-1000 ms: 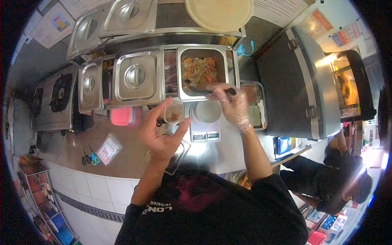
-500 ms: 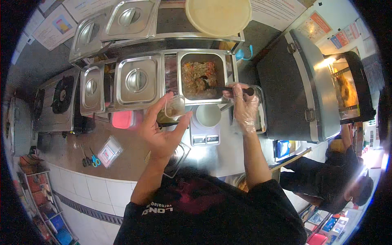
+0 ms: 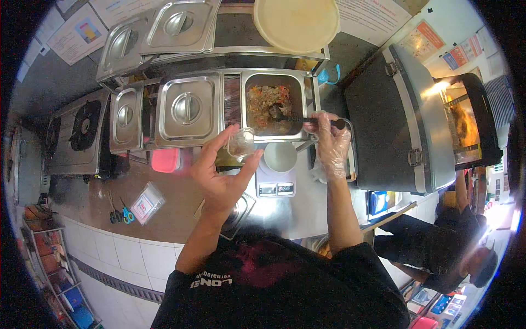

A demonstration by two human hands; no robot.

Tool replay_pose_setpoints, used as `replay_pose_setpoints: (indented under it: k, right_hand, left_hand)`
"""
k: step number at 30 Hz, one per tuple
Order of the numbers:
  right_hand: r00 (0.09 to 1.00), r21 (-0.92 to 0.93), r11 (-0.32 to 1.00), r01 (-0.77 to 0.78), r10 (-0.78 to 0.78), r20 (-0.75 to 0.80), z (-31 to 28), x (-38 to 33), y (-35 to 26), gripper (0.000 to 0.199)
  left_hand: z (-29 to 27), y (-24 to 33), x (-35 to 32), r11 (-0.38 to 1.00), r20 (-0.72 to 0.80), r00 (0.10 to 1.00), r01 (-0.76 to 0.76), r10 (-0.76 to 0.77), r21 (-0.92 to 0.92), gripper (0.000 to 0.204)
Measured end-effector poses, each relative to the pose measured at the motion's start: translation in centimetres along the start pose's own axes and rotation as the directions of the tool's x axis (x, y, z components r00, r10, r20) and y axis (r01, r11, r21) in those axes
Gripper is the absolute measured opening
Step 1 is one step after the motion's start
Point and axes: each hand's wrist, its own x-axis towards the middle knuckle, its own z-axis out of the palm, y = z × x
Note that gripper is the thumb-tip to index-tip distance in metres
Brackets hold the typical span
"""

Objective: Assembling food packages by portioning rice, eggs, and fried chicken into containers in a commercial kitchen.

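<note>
A small clear plastic cup (image 3: 241,143) is held between the thumb and fingers of my bare left hand (image 3: 222,178), just in front of the steel food pan. Inside it some brownish content shows through. My right hand (image 3: 332,147), in a clear plastic glove, grips the black handle of a spoon (image 3: 307,120). The spoon's dark bowl rests in the chopped, orange-flecked food mix (image 3: 266,101) in the open steel pan (image 3: 300,90). Below the pan, a white bowl (image 3: 280,158) stands on a digital kitchen scale (image 3: 276,189).
Lidded steel pans (image 3: 187,112) stand left of the open one, with loose lids (image 3: 176,24) on the shelf behind. A large grey box (image 3: 394,118) stands at right. Scissors (image 3: 127,215) and a plastic packet (image 3: 147,204) lie at left. Another person (image 3: 449,241) is at far right.
The spoon's bowl has come up a little and shows more clearly above the mix. My left hand and the cup have shifted slightly right. The whole view has moved slightly.
</note>
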Motion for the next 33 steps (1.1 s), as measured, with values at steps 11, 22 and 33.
replay_pose_setpoints:
  k: [11, 22, 33]
  right_hand:
    - [1.0, 0.176, 0.984, 0.013, -0.012, -0.011, -0.2, -0.1, -4.3, 0.022]
    - [0.963, 0.09, 0.96, 0.264, -0.268, 0.03, 2.2, -3.5, -9.8, 0.023]
    - [0.541, -0.245, 0.485, 0.839, -0.702, 0.463, 1.3, -4.1, -9.6, 0.018]
  left_hand:
    - [1.1, -1.1, 1.6, 0.997, -0.025, 1.0, 0.013, -0.011, 0.075, 0.05]
    - [5.0, -0.9, 3.9, 0.968, -0.053, 0.997, -0.044, 0.059, 0.246, 0.047]
    - [5.7, -1.6, 4.4, 0.958, -0.091, 0.981, -0.147, 0.174, 0.248, 0.051]
